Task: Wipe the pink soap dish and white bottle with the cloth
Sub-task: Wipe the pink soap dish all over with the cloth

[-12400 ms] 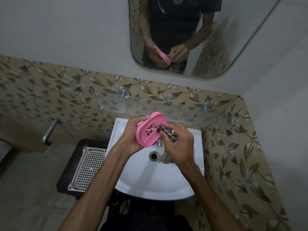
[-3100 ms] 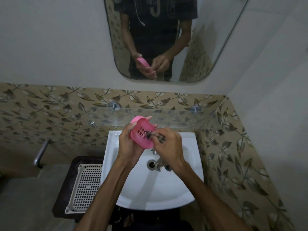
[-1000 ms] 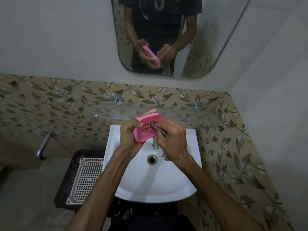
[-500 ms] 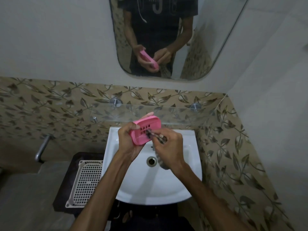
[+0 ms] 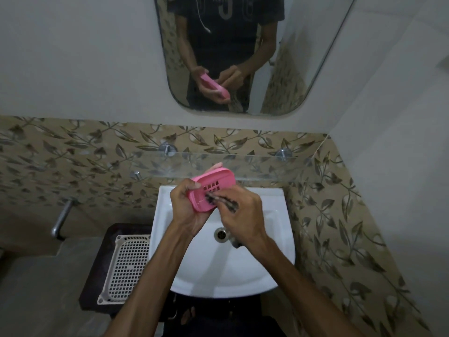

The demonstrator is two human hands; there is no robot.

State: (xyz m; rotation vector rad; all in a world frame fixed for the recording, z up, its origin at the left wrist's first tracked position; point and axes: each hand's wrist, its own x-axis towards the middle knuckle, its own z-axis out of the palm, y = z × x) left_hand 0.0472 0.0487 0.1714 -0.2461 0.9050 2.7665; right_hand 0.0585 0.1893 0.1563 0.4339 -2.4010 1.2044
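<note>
You face a plain grey wall (image 5: 73, 57) with a band of leaf-patterned tile (image 5: 73, 166), a mirror (image 5: 303, 69) above, and a glass shelf (image 5: 255, 166) on 2 metal pegs. Below sits the white sink (image 5: 218, 271), a white perforated tray (image 5: 126, 266) just left of it. Over the basin, your left hand (image 5: 187, 210) grips the pink soap dish (image 5: 213, 188); your right hand (image 5: 243, 220) pinches the dark patterned cloth (image 5: 223, 203) against it.

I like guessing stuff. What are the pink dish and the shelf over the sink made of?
The pink soap dish looks like plastic: one even colour, smooth, with neat moulded drain slots. The shelf seems to be clear glass, since the leafy tiles show through it, on shiny metal pegs.
</note>
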